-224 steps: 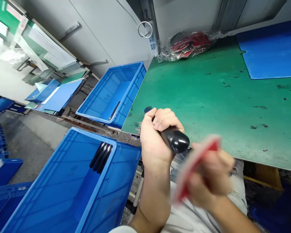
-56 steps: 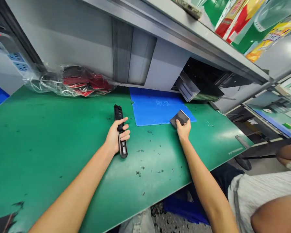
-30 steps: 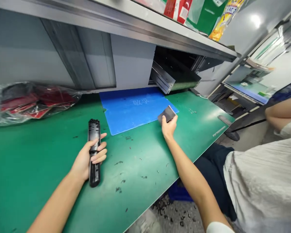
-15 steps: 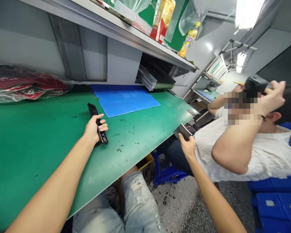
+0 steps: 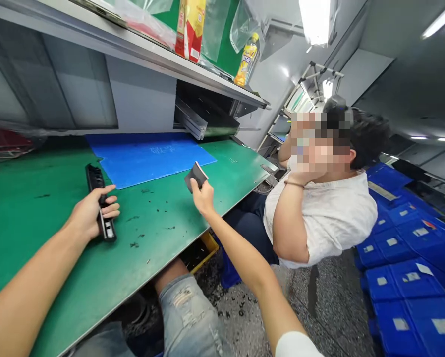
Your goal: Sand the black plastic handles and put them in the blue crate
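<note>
My left hand [image 5: 90,213] is wrapped round a long, narrow black plastic part [image 5: 94,177] with a hollow, ribbed side, tilted just above or against the green tabletop [image 5: 133,267]. Between the thumb and fingers of my right hand [image 5: 203,197] is a small dark grey folded sheet [image 5: 196,177] with a pale pinkish edge; whether it is sandpaper I cannot tell. That hand is over the table near its front edge, well to the right of the black part. Small black scraps [image 5: 134,245] lie scattered between the two hands.
A blue sheet [image 5: 151,161] lies at the back of the table, beneath a shelf holding a red-yellow carton [image 5: 190,29] and a drink bottle [image 5: 247,59]. A person in a white shirt [image 5: 326,218] sits close on the right. Blue bins [image 5: 397,292] stand behind.
My view has swung to the right. My right hand has moved from beyond the table edge to over the table with the sheet. The other person's hands and the black device have come lower.
</note>
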The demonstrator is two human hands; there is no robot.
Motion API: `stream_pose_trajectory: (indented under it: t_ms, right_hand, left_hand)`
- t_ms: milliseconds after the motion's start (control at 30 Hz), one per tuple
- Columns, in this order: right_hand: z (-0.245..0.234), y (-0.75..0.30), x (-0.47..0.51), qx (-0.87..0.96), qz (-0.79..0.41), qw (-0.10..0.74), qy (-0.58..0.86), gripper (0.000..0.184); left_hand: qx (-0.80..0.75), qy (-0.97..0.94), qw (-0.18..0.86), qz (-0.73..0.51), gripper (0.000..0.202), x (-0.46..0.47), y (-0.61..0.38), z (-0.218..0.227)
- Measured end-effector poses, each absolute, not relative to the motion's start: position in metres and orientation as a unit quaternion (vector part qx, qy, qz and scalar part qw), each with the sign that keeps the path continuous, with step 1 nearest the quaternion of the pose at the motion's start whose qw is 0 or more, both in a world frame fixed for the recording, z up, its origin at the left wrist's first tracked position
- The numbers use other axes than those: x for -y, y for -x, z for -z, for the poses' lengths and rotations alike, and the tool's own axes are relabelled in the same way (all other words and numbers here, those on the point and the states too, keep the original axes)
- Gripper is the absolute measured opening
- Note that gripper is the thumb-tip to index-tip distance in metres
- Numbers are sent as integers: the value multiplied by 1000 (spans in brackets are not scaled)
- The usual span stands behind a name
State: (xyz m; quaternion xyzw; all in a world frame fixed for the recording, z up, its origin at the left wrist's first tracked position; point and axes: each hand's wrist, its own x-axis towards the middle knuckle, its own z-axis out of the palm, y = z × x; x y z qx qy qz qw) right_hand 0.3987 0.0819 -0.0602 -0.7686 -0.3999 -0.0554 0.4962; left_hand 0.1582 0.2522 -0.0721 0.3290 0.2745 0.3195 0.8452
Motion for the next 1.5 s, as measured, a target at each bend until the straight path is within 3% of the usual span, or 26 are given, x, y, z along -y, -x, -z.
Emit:
stream_pose_trajectory:
  t_ms: [267,733,1033,1500]
  right_hand:
    - [71,-413,-200,424,36,488,762,32]
    - [96,-434,-200,427,48,455,780,34]
    - [98,-435,-200,408,33,376,831,35]
    - [97,-435,-201,395,43,373,838,33]
  left_hand:
    - [-317,-370,807,-333,38,-242,-160,72]
    - [-370,-390,769,-346,41,-225,-168,63]
    - [-371,-400,766,-340,44,-226,-167,66]
    - [-362,-391,772,-346,42,-232,-166,74]
